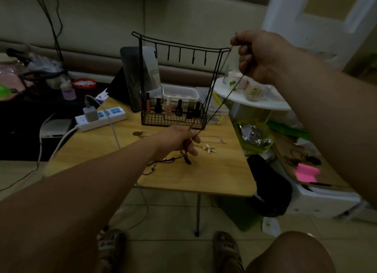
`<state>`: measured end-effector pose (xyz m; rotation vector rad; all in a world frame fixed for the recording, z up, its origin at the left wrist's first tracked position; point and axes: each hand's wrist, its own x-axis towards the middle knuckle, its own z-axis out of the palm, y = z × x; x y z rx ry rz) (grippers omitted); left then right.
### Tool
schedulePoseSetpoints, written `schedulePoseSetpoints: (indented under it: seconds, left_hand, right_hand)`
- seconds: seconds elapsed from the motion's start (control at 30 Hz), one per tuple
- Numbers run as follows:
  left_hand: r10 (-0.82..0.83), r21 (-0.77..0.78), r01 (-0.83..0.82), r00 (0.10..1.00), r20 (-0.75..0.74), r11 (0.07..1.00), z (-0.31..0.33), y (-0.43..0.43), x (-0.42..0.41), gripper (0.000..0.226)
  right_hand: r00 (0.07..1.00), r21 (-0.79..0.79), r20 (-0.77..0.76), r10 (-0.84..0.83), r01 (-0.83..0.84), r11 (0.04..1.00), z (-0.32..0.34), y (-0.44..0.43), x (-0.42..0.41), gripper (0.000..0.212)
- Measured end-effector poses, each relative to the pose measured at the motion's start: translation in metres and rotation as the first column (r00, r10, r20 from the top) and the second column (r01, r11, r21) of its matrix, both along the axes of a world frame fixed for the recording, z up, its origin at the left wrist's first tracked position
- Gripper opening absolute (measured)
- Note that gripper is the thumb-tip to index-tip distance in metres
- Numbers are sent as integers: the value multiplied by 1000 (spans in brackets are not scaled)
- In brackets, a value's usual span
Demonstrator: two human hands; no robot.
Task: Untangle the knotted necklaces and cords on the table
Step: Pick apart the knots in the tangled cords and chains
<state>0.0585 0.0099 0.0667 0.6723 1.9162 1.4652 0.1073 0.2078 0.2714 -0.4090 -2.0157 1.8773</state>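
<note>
While both pinch it, dark cord point(219, 104) taut from low left grip point(179, 140) to raised right grip point(259, 56).

Your left arm point(91, 181) reaches out long and straight, from the near left to the middle. Your left hand point(179, 140) is low, and its fingers curl round a dark cord point(224, 99). Your right arm point(326, 101) comes in from the right side. Your right hand point(259, 56) is up high and farther away. Its fingers and thumb curl and pinch the same cord higher up. Your two hands are well apart.
</note>
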Motion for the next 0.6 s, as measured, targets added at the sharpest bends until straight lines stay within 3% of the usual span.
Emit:
schedulePoseSetpoints:
  seconds: [0.23,0.37,0.47,0.6]
  left_hand:
    - [157,-19,-157,988,-6,987,-5,-35,-29,32]
    - [230,-166,-268,948,-219,949,-3,-48,-42,31]
    - [150,-368,-343,874,-463,864,0,-58,-48,33]
    - [-53,-618,-379,824,-564,689,1,-67,-52,45]
  right_hand:
    - [980,-159,66,-188,197,967,-49,46,7,14]
    - [959,-243,152,-238,269,932,-98,58,18,11]
    - [928,-306,265,-261,338,890,-142,60,25,19]
    - [895,-317,396,-207,345,883,-194,48,36,22]
